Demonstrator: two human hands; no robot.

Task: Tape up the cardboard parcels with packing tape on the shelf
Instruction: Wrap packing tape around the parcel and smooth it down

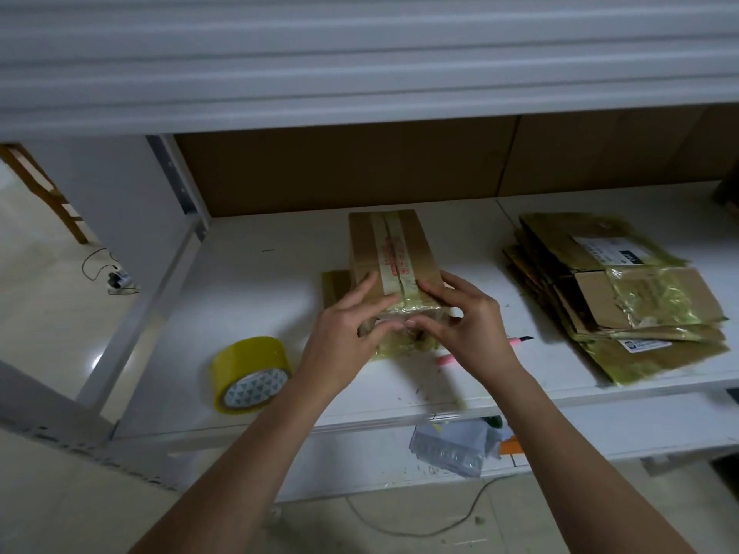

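A long cardboard parcel point(394, 249) lies on the white shelf point(256, 281), its top seam covered by a tape strip with red print. My left hand point(348, 325) and my right hand point(468, 317) both press on its near end, fingers spread over the top edge and thumbs meeting on the yellowish tape across the front face. A roll of yellow packing tape point(250, 373) rests on its side to the left of my left wrist, near the shelf's front edge.
A pink utility knife point(520, 338) lies behind my right hand. A pile of flattened, taped cardboard boxes point(624, 293) fills the right of the shelf. A flat cardboard piece point(335, 289) lies under the parcel's left side. Crumpled plastic point(456, 441) sits on the lower shelf.
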